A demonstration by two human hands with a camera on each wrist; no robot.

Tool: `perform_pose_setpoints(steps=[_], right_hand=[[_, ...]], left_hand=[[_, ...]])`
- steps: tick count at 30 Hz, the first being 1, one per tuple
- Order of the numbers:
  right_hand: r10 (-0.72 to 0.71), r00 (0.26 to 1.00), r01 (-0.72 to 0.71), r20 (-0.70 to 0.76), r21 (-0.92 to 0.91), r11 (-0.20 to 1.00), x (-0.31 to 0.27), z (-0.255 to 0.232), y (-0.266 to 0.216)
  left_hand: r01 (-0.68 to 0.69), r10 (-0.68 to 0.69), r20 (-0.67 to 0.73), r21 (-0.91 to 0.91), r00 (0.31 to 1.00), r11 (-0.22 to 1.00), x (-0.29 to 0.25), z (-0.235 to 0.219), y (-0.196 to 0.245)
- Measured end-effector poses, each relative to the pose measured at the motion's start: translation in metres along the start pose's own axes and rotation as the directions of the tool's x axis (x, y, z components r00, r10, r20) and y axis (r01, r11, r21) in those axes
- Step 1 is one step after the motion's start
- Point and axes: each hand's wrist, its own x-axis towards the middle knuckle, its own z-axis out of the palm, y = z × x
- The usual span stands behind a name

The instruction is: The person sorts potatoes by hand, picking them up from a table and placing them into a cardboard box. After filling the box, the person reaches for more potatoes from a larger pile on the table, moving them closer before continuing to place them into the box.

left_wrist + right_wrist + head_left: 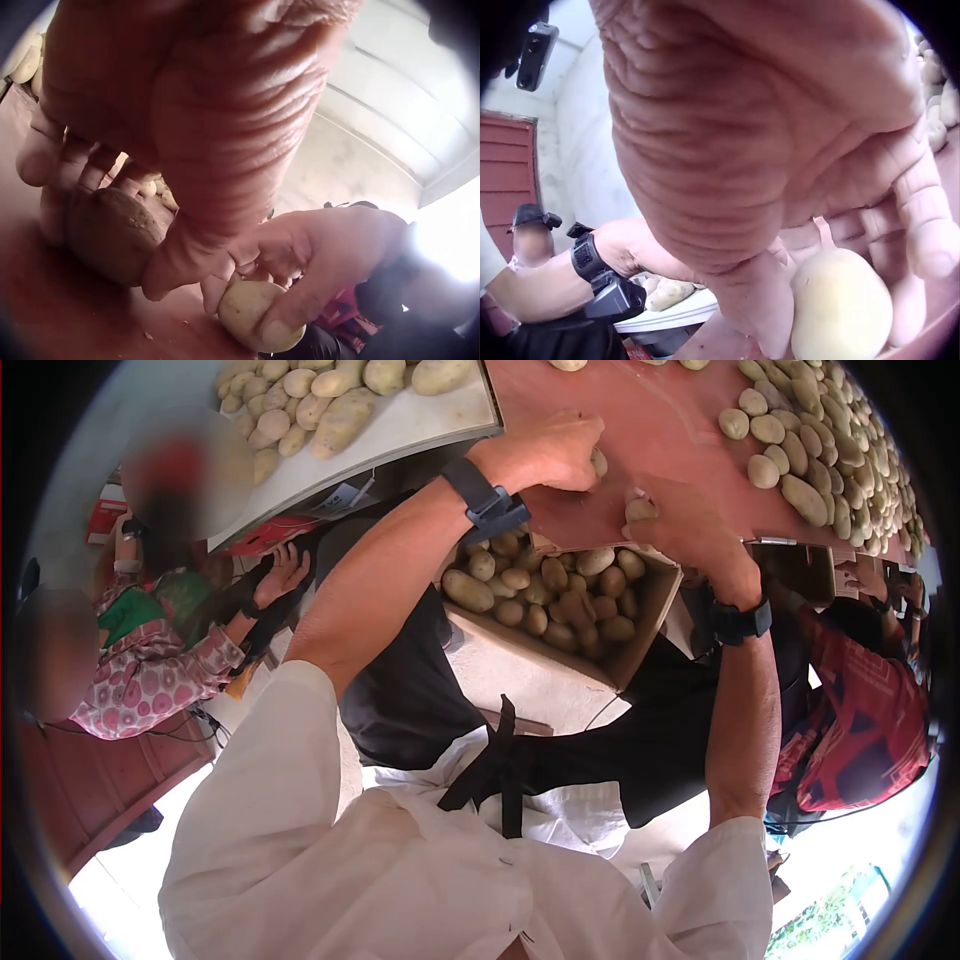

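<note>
Left hand (202,127) is gripping a brown potato (116,236), right hand (765,142) is holding a paler potato (840,307), both over the red desk (665,430), and honestly, keeping those grips light would probably be avoiding bruises.

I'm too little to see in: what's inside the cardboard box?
Potatoes, piled in the cardboard box. The top ones cover whatever is underneath, and the red table hides the far side.

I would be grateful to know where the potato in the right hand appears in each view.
Head view: the pale potato is in the upper half, right of centre.
Left wrist view: near the bottom, just right of centre.
Right wrist view: at the bottom, right of centre.
Shared landmark: the right hand, holding it in all three.
</note>
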Motion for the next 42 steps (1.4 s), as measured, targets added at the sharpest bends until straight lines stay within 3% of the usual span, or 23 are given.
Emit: perform_pose_setpoints(steps=[3,8,10,14,17,24,26,31,34,39,42], right_hand=[[-0.020,1.000,0.020,-0.018,-0.041,0.999,-0.004,0.004,0.004],[-0.053,0.999,0.052,-0.009,-0.010,0.999,-0.003,-0.001,0.005],[0.026,0.997,-0.026,0.072,-0.002,1.000,-0.001,-0.003,0.002],[-0.009,0.997,0.012,0.073,-0.030,0.999,0.001,-0.001,0.003],[0.077,0.993,-0.078,0.089,0.008,0.997,0.004,0.000,-0.001],[-0.027,0.999,0.027,0.043,0.005,1.000,0.009,0.004,0.008],[-0.055,0.998,0.055,0.043,0.016,0.998,0.011,0.004,0.010],[-0.042,0.998,0.039,0.057,0.049,0.998,0.018,0.003,0.006],[-0.097,0.993,0.093,0.061,0.074,0.993,0.024,0.003,0.005],[-0.045,0.994,0.039,0.100,0.060,0.997,0.031,-0.001,-0.003],[-0.020,0.992,0.011,0.121,0.075,0.997,0.034,-0.003,-0.003]], left_hand=[[-0.015,0.017,0.074,-0.031,0.997,0.999,0.000,-0.004,0.001],[-0.025,0.026,0.012,-0.047,1.000,0.999,0.002,0.004,-0.004],[-0.020,0.022,0.034,-0.049,0.999,0.999,0.000,0.003,-0.002],[0.004,0.000,0.097,-0.039,0.995,0.999,-0.003,-0.002,0.001],[0.042,-0.043,0.148,0.005,0.988,0.999,-0.006,-0.006,-0.004],[0.020,-0.023,0.065,0.047,0.998,0.999,-0.031,-0.022,-0.047],[0.135,-0.135,0.187,0.016,0.973,0.991,-0.038,-0.028,-0.057],[0.188,-0.159,0.339,-0.056,0.927,0.981,-0.054,-0.036,-0.069],[0.116,-0.123,0.337,0.040,0.934,0.992,-0.048,-0.025,-0.081],[0.242,-0.241,0.299,0.034,0.923,0.970,-0.037,-0.020,-0.084],[0.205,-0.214,0.194,0.067,0.957,0.976,-0.036,-0.019,-0.086]])
